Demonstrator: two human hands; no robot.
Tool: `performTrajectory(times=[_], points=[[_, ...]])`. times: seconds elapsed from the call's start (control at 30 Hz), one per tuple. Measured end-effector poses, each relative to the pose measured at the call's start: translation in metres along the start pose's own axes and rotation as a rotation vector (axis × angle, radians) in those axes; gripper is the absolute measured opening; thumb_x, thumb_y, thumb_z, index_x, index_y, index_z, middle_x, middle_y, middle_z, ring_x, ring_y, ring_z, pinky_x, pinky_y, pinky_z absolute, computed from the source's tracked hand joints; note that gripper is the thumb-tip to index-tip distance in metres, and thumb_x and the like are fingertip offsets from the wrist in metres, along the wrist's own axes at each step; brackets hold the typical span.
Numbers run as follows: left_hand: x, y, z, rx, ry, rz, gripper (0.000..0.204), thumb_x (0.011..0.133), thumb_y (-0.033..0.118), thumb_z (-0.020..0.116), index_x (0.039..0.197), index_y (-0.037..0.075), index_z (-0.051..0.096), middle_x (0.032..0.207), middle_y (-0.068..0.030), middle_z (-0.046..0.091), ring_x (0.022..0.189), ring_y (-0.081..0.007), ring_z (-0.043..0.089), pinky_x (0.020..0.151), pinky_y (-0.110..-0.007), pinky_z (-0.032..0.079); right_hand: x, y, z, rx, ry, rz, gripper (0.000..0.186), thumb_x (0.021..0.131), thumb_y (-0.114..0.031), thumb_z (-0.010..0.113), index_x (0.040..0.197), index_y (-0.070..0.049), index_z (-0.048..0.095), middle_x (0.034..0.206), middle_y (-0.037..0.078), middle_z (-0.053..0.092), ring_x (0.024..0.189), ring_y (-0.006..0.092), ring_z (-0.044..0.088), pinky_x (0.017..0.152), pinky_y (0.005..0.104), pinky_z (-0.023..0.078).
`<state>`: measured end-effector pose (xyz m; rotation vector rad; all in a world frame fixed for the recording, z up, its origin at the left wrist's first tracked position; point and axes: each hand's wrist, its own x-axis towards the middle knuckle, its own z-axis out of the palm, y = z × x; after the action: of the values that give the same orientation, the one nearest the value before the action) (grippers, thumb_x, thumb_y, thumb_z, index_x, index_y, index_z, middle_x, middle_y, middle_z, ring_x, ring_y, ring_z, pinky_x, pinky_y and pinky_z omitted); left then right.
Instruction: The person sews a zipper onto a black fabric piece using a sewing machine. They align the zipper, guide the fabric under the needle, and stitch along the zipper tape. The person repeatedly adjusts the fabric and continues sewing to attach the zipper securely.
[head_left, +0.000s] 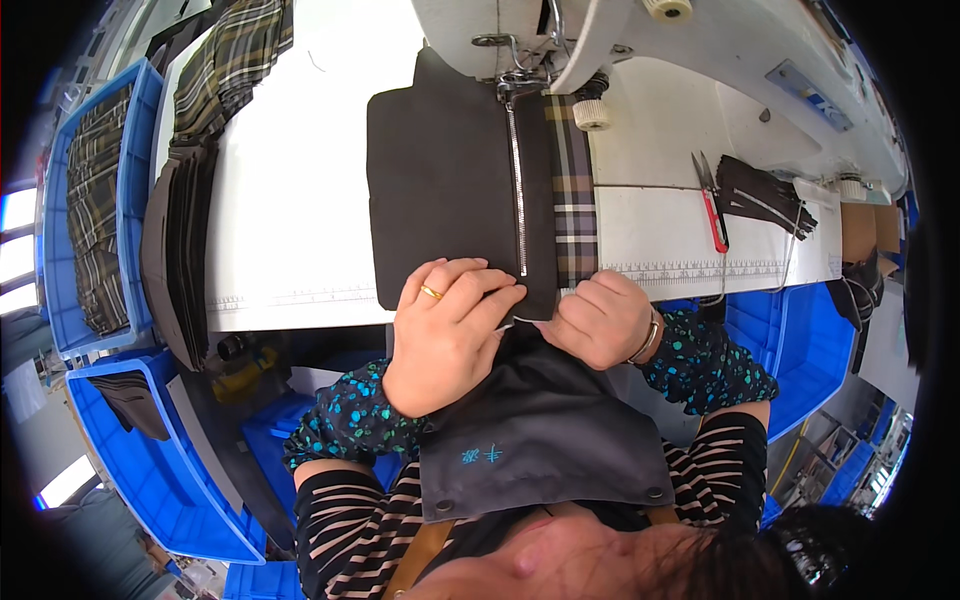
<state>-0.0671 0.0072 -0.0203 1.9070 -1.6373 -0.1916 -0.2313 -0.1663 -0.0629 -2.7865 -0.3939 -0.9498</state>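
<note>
A dark brown fabric panel (440, 190) lies flat on the white sewing table, its far edge at the sewing machine's presser foot (512, 85). Down its right part runs a silver metal zipper (518, 190), and a strip of plaid fabric (574, 215) shows along the right side. My left hand (450, 320), with a ring on one finger, presses on the near edge of the panel beside the zipper's lower end. The fingers of my right hand (602, 318) are curled closed on the panel's near right corner, next to the plaid strip.
Red-handled scissors (716, 215) and dark zipper pieces (765, 195) lie at the right. Stacked dark panels (182, 250) and plaid fabric (235, 65) hang over the table's left end. Blue bins (190, 500) stand at the left, another blue bin (815, 340) at the right.
</note>
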Motion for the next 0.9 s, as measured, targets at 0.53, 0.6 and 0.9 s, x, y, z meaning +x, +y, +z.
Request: performTrajectory(times=[0.53, 0.6, 0.9], points=[[-0.001, 0.011, -0.003, 0.169, -0.062, 0.069, 0.049, 0.077, 0.039, 0.083, 0.117, 0.010, 0.077, 0.131, -0.0085, 0.069, 0.116, -0.0288, 0.064, 0.104, -0.050, 0.049, 0.021, 0.026, -0.026, 0.126, 0.021, 0.193, 0.032, 0.077, -0.025, 0.084, 0.099, -0.006, 0.071, 0.097, 0.006, 0.065, 0.084, 0.0253, 0.065, 0.072, 0.0379, 0.055], [0.001, 0.015, -0.008, 0.201, -0.104, 0.088, 0.051, 0.081, 0.045, 0.081, 0.116, 0.008, 0.077, 0.132, -0.0095, 0.069, 0.115, -0.0273, 0.064, 0.107, -0.051, 0.047, 0.034, 0.042, -0.024, 0.095, -0.070, 0.201, 0.044, 0.079, -0.032, 0.083, 0.112, -0.005, 0.070, 0.115, 0.010, 0.066, 0.103, 0.0289, 0.065, 0.089, 0.0425, 0.054], [0.053, -0.027, -0.025, 0.192, -0.058, 0.320, 0.034, 0.075, 0.020, 0.086, 0.104, 0.005, 0.075, 0.107, -0.0063, 0.074, 0.100, -0.0256, 0.067, 0.093, -0.041, 0.056, 0.054, 0.086, -0.004, -0.007, -0.294, 0.093, 0.064, 0.081, -0.049, 0.076, 0.124, -0.002, 0.069, 0.131, 0.014, 0.067, 0.123, 0.0310, 0.063, 0.095, 0.0427, 0.055]])
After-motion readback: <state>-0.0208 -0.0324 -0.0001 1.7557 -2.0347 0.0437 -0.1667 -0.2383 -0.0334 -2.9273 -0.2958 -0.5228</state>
